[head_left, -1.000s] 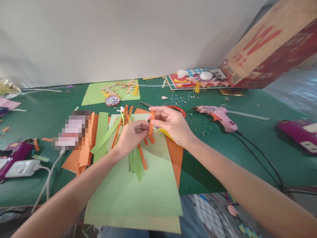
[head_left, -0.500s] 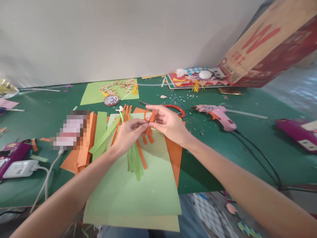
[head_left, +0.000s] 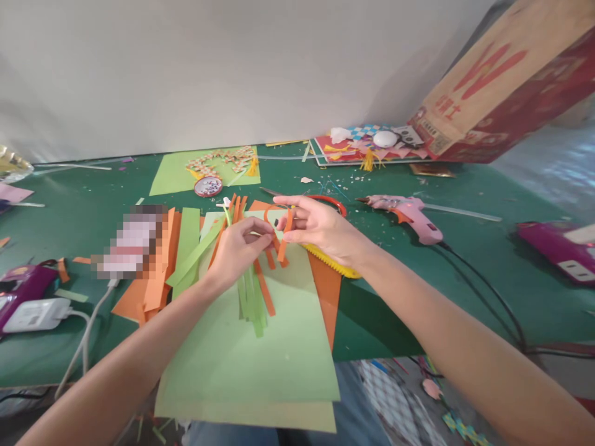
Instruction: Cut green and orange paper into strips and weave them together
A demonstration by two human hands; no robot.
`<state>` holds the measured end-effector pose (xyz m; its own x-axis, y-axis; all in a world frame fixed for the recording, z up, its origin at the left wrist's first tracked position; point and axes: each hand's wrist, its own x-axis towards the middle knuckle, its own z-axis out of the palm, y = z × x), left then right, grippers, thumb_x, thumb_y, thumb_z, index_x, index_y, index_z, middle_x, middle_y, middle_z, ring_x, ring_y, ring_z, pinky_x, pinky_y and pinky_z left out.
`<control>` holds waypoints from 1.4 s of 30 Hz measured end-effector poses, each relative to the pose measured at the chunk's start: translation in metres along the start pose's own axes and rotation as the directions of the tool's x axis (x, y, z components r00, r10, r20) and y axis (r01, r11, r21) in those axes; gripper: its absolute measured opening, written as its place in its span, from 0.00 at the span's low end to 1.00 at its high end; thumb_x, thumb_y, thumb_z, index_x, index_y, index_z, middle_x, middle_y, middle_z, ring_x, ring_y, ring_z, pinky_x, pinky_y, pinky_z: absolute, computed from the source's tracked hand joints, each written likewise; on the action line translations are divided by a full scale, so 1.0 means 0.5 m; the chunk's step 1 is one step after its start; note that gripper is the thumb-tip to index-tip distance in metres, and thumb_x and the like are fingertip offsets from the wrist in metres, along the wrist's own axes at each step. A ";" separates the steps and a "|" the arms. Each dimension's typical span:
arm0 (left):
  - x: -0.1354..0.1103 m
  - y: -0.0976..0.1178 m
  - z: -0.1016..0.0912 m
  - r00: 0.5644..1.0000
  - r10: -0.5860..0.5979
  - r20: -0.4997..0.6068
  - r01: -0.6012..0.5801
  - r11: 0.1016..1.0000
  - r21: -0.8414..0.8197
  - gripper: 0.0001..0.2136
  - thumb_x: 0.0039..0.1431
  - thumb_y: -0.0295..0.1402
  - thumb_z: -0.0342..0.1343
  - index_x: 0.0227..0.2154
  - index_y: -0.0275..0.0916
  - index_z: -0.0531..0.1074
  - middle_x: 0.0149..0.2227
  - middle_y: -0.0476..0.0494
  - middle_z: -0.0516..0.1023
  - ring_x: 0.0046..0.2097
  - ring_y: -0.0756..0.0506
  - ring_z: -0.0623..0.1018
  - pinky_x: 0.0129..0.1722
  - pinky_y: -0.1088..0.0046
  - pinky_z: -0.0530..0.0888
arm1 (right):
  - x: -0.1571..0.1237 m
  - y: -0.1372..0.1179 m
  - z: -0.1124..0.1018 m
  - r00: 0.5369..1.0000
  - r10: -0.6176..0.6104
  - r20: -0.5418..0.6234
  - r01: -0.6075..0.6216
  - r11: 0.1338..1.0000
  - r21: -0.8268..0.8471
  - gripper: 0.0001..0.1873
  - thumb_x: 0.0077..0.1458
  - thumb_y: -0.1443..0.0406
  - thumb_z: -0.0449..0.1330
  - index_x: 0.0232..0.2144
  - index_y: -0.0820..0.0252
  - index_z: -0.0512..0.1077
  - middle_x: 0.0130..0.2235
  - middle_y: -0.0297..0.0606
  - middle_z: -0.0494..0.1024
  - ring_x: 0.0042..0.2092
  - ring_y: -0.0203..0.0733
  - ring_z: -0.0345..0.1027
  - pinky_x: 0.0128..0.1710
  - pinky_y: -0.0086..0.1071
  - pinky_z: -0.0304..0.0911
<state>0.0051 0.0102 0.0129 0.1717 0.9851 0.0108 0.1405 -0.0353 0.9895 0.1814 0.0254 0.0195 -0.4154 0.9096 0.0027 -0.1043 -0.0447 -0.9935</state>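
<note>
An orange paper strip, bent into a loop, is held between the two hands above light green paper sheets. The strip is pinched between the thumb and fingers of the right hand; at the left hand, it is pinched between the thumb and forefinger. Green paper strips are laid on the sheets, partly covered by the left hand. Red-handled scissors are seen behind the right hand, and a yellow serrated-edged object is partly hidden beneath it. A pink glue gun is placed farther right on the green tabletop.
</note>
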 end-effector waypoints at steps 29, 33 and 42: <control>-0.005 0.004 0.004 0.999 0.039 0.032 -0.038 0.998 -0.041 0.09 0.52 0.26 0.61 0.31 0.38 0.64 0.29 0.54 0.73 0.30 0.51 0.80 0.32 0.76 0.75 | 0.000 0.003 0.012 0.976 -0.076 -0.203 0.031 0.976 -0.215 0.19 0.46 0.55 0.67 0.34 0.59 0.67 0.29 0.32 0.71 0.28 0.34 0.65 0.30 0.33 0.60; -0.005 0.004 0.005 0.996 0.055 0.077 -0.041 0.985 -0.166 0.16 0.50 0.26 0.63 0.29 0.40 0.58 0.28 0.55 0.74 0.31 0.51 0.80 0.34 0.76 0.75 | -0.003 -0.003 0.011 0.993 0.085 -0.079 -0.106 0.947 -0.304 0.18 0.46 0.52 0.66 0.25 0.60 0.71 0.27 0.35 0.72 0.29 0.35 0.62 0.29 0.33 0.54; -0.008 0.010 0.006 0.990 -0.025 0.141 0.044 0.990 -0.136 0.14 0.51 0.23 0.61 0.29 0.39 0.58 0.27 0.54 0.75 0.30 0.49 0.81 0.30 0.76 0.75 | -0.001 -0.002 0.006 0.992 0.082 -0.101 -0.096 0.985 -0.143 0.15 0.36 0.58 0.72 0.22 0.61 0.73 0.24 0.31 0.72 0.29 0.35 0.64 0.34 0.34 0.58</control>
<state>0.0082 0.0055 0.0175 0.3043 0.9520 -0.0341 0.0137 0.0315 0.9994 0.1792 0.0241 0.0209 -0.3296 0.9398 -0.0906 0.0666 -0.0725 -0.9951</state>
